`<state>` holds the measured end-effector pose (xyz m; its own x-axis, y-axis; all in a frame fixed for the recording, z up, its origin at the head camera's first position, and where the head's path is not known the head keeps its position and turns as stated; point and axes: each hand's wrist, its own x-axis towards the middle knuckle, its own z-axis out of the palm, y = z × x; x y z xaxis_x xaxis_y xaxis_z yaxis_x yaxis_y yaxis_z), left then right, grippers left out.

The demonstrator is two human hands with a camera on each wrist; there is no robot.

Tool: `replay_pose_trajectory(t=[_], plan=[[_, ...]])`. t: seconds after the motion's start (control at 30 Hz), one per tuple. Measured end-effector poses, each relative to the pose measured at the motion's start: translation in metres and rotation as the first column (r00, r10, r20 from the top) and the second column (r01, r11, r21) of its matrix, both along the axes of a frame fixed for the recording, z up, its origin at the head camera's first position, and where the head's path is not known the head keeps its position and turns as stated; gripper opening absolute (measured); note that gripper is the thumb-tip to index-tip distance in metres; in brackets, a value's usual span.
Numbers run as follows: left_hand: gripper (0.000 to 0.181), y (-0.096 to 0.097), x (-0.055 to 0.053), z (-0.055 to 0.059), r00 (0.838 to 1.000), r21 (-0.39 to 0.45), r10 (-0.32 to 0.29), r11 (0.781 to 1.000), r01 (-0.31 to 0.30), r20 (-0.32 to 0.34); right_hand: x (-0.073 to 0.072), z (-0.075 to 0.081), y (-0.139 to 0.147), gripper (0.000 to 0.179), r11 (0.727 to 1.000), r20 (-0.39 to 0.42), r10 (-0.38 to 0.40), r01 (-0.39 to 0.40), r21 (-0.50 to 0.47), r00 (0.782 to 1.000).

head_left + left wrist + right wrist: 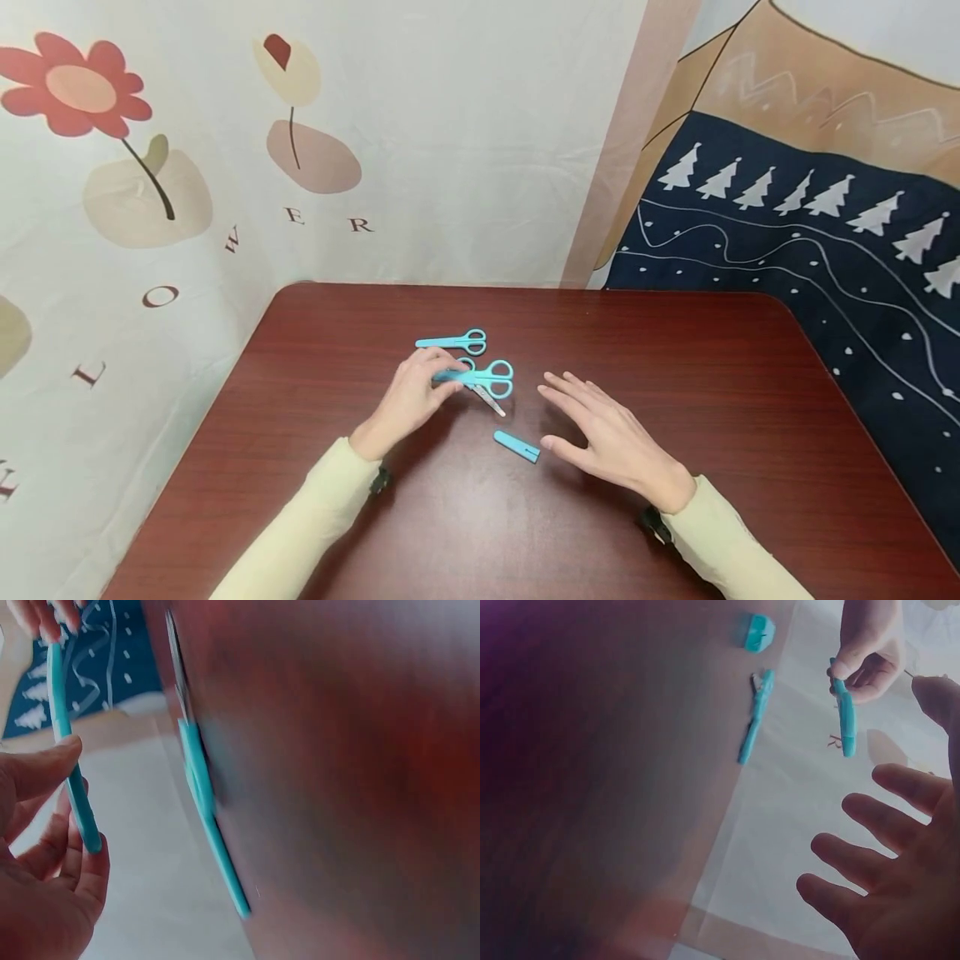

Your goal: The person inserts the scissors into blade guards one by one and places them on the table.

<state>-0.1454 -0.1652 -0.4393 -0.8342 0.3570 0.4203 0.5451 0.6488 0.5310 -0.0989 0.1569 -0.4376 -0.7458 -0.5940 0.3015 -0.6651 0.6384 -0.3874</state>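
My left hand [414,385] pinches light-blue scissors [474,378] by the covered blade end, between thumb and fingers, above the table. Their ring handles point right, towards my right hand [611,435], which hovers with its fingers spread and holds nothing. Beneath the held pair, partly hidden by it, lie other scissors with a bare metal blade [491,402]. A loose blue blade cover [516,446] rests nearer the front, left of the right thumb. Farther back lies a third pair of scissors [444,342]. In the left wrist view, the held scissors [58,697] appear edge-on.
Everything lies on a dark red-brown wooden table [675,350] with rounded far corners. Behind it hangs a pale flower-print cloth [480,167], and at the right a navy cloth [750,233] with white trees.
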Motion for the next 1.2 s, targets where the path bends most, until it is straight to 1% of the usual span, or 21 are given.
replay_pose_trajectory(t=[0.17, 0.33, 0.47, 0.6, 0.7, 0.8, 0.93, 1.1, 1.2], plan=[[0.021, -0.021, -0.032, 0.001, 0.998, -0.015, 0.021, 1.0, -0.02, 0.065, 0.001, -0.004, 0.007, 0.067, 1.0, 0.01, -0.004, 0.004, 0.023, 1.0], [0.02, -0.038, -0.063, -0.002, 0.993, -0.02, 0.036, 0.999, -0.034, 0.109, 0.002, -0.005, 0.011, 0.066, 1.0, 0.004, -0.013, 0.013, 0.024, 1.0], [0.02, -0.046, -0.083, -0.002, 0.988, -0.021, 0.049, 0.999, -0.046, 0.148, 0.002, -0.005, 0.013, 0.066, 1.0, -0.011, -0.017, 0.017, 0.02, 1.0], [0.02, -0.048, -0.099, -0.001, 0.981, -0.023, 0.071, 0.997, -0.068, 0.18, 0.003, -0.005, 0.015, 0.066, 1.0, -0.031, -0.019, 0.019, 0.016, 0.999], [0.019, -0.048, -0.11, -0.002, 0.975, -0.034, 0.082, 0.997, -0.076, 0.209, 0.003, -0.006, 0.016, 0.067, 1.0, -0.031, -0.024, 0.024, 0.019, 0.999], [0.019, -0.046, -0.118, -0.003, 0.965, -0.043, 0.083, 0.996, -0.075, 0.248, 0.004, -0.006, 0.016, 0.068, 0.999, -0.025, -0.029, 0.03, 0.025, 0.999], [0.018, -0.043, -0.126, -0.006, 0.95, -0.041, 0.088, 0.996, -0.079, 0.298, 0.004, -0.006, 0.017, 0.068, 0.999, -0.023, -0.034, 0.035, 0.029, 0.999], [0.017, -0.043, -0.137, -0.014, 0.937, -0.05, 0.105, 0.994, -0.094, 0.333, 0.004, -0.008, 0.017, 0.069, 0.999, -0.039, -0.033, 0.034, 0.032, 0.999], [0.016, -0.041, -0.141, -0.017, 0.925, -0.065, 0.119, 0.993, -0.103, 0.36, 0.004, -0.009, 0.018, 0.069, 0.999, -0.048, -0.029, 0.031, 0.032, 0.998]])
